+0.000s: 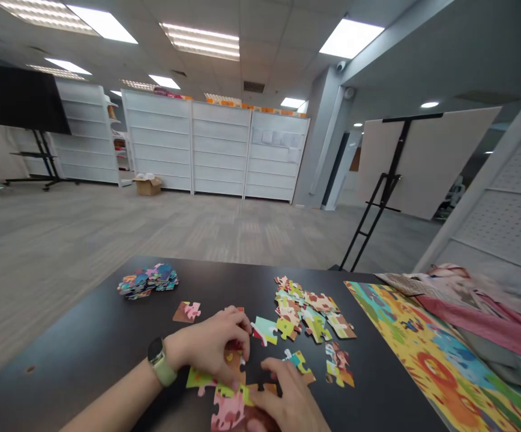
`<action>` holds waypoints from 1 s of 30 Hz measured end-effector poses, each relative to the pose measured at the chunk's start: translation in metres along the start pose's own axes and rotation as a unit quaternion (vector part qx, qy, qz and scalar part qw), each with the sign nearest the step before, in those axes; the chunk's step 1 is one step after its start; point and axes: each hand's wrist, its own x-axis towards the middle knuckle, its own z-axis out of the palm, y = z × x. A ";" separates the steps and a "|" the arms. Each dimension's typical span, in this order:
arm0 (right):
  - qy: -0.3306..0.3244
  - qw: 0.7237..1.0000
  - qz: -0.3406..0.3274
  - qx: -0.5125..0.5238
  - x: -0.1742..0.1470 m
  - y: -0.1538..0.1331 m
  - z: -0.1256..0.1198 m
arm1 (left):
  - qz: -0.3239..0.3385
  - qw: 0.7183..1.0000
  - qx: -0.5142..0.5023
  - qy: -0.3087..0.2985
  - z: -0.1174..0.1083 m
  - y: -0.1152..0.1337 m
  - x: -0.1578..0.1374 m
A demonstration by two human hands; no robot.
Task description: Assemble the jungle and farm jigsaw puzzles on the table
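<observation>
My left hand [218,345], with a watch on its wrist, has thumb and fingers curled around an orange-brown puzzle piece [234,360]. That piece lies against a partly joined group of puzzle pieces [228,411] in pink, green and brown at the table's near edge. My right hand [287,396] is just to the right, index finger and thumb apart, the thumb touching the right side of the group. Part of the group is hidden beneath both hands. A pale green and red puzzle piece [265,330] lies beyond the fingers.
Loose puzzle pieces [290,312] are heaped at the right, and a blue pile [150,280] sits at the far left. A single pink-brown piece [187,311] is left of centre. A colourful picture sheet [422,354] and folded cloth [490,318] cover the right side of the black table [84,354].
</observation>
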 end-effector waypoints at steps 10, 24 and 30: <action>0.050 0.978 0.188 -0.079 -0.001 0.063 -0.069 | -0.003 1.000 -0.005 -0.003 0.000 0.000 0.000; -0.042 0.970 0.219 -0.094 0.028 0.108 -0.106 | 0.020 0.999 0.013 0.045 0.020 0.001 0.007; -0.093 0.976 0.188 -0.050 0.077 0.149 -0.091 | 0.032 0.999 -0.004 0.030 0.017 0.001 0.006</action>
